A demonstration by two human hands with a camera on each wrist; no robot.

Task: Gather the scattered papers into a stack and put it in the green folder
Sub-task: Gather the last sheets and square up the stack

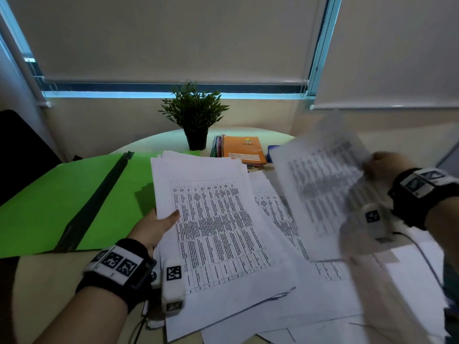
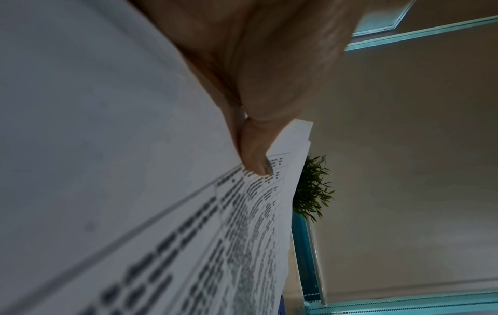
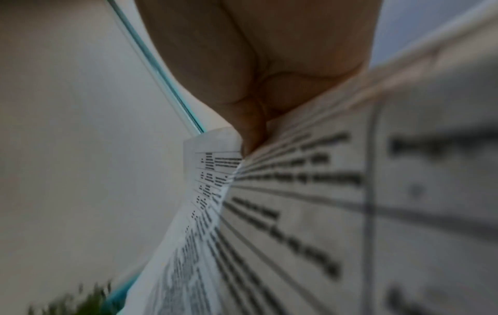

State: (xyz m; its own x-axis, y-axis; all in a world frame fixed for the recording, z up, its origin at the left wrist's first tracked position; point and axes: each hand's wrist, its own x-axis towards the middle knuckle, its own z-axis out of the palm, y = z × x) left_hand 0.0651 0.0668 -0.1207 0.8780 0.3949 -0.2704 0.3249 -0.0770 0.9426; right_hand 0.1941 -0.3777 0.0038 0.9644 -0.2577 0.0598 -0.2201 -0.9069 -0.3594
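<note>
At the far left a dark chair back (image 1: pixel 22 150) stands against the desk (image 1: pixel 49 281), and beside it the green folder (image 1: pixel 62 194) lies open and flat, its dark spine running diagonally, its right flap partly under the gathered stack of papers (image 1: pixel 218 232). The left hand (image 1: pixel 155 225) holds that stack at its left edge, thumb on top of the printed table and the other fingers hidden beneath; the left wrist view shows the thumb (image 2: pixel 254 149) pressed down on the top sheet, so the fingers are clamped on the stack. The stack's far edge reaches toward a potted plant (image 1: pixel 195 115) and its near corner overhangs looser sheets (image 1: pixel 323 306) spread over the desk's front and right. Behind these lie spiral notebooks with an orange cover (image 1: pixel 244 150), just right of the plant. Further right, a single sheet (image 1: pixel 320 189) is raised off the desk, motion-blurred, pinched at its right edge by the right hand (image 1: pixel 383 167); the right wrist view shows the fingers (image 3: pixel 253 127) closed on it. Open room lies above the papers between the two hands. The desk is pale and rounded at the back, below grey roller blinds (image 1: pixel 173 38) with a strip of window light.
</note>
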